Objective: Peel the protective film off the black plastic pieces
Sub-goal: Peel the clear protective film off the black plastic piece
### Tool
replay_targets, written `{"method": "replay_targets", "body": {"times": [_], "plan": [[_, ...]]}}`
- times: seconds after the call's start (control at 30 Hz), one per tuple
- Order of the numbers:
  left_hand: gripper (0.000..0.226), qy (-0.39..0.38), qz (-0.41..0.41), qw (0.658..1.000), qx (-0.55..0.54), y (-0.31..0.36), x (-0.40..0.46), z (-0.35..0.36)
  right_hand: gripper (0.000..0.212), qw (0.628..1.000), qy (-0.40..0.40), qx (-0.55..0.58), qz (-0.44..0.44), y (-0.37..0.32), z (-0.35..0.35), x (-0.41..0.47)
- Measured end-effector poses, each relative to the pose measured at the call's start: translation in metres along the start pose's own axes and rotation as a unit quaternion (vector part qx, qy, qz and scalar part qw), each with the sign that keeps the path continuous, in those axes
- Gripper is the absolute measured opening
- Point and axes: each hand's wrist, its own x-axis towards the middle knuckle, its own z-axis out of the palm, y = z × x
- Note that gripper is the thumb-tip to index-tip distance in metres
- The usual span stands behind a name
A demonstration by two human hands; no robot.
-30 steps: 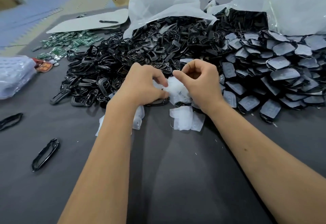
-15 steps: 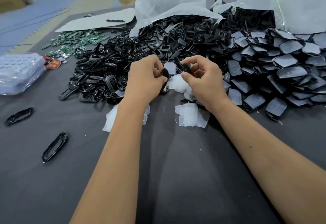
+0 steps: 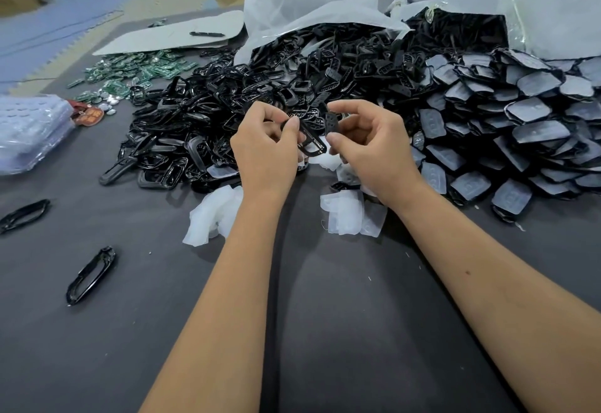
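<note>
Frame centre: our left hand grips black frame; right hand pinches small black piece beside it.

Clear bag cut off right; small black piece partly finger-hidden (film perhaps gone, unclear).

Both hands raised off the white crumpled film scraps since 1.0 s ago. Left hand now pinches a glossy black plastic frame piece; right hand pinches a small black button-pad piece, film no longer between them.
</note>
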Motion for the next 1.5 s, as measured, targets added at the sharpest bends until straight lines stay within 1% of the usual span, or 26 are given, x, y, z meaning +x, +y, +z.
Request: {"method": "replay_targets", "body": {"times": [0.1,0.2,0.3,0.37,0.47,0.6,0.7,0.77,0.9,1.03,1.13,1.23,1.33,1.5], "plan": [[0.004,-0.010,-0.009,1.000,0.008,-0.0029,-0.0007,0.0024,0.043,0.999,-0.018,0.027,0.004,-0.0004,-0.0007,0.0003],[0.019,-0.031,-0.011,0.999,-0.003,-0.0050,-0.0012,0.0046,0.042,0.999,-0.026,0.033,-0.001,-0.0014,-0.0019,-0.0003],[0.015,-0.037,-0.037,0.998,-0.034,-0.0054,-0.0016,0.0067,0.037,0.999,-0.029,0.019,-0.011,-0.0024,-0.0018,-0.0011],[0.012,-0.034,-0.082,0.992,-0.084,-0.0054,-0.0008,0.0076,0.035,1.000,-0.011,0.016,-0.012,-0.0026,-0.0017,-0.0007],[0.015,-0.020,-0.142,0.977,-0.161,-0.0051,0.0017,0.0071,0.032,0.999,0.042,0.029,-0.006,-0.0026,-0.0029,0.0011],[0.021,-0.009,-0.179,0.958,-0.225,-0.0027,0.0037,0.0049,0.024,0.994,0.083,0.067,0.012,-0.0040,-0.0037,0.0014],[0.020,-0.007,-0.178,0.957,-0.230,-0.0001,0.0027,0.0044,0.020,0.993,0.087,0.082,0.016,-0.0039,-0.0043,0.0011],[0.019,-0.012,-0.173,0.959,-0.223,0.0008,0.0020,0.0045,0.019,0.994,0.083,0.072,0.011,-0.0030,-0.0046,0.0019],[0.018,-0.004,-0.168,0.961,-0.221,0.0001,0.0018,0.0050,0.031,0.995,0.092,0.042,0.003,-0.0007,-0.0023,0.0042],[0.021,-0.004,-0.168,0.961,-0.219,-0.0020,0.0017,0.0057,0.019,0.994,0.108,0.022,-0.008,-0.0002,-0.0026,0.0041],[0.026,-0.014,-0.174,0.961,-0.214,-0.0027,0.0027,0.0056,0.020,0.995,0.098,-0.010,-0.024,-0.0019,-0.0004,0.0027],[0.030,-0.029,-0.171,0.965,-0.198,-0.0007,0.0015,0.0051,0.010,0.994,0.093,-0.045,-0.026,-0.0016,0.0015,0.0019],[0.031,-0.039,-0.156,0.970,-0.181,0.0017,-0.0009,0.0055,0.014,0.993,0.105,-0.052,-0.013,-0.0016,0.0025,0.0014],[0.030,-0.063,-0.136,0.975,-0.162,0.0017,-0.0034,0.0079,0.012,0.993,0.113,-0.035,0.002,-0.0029,0.0035,0.0003]]}}
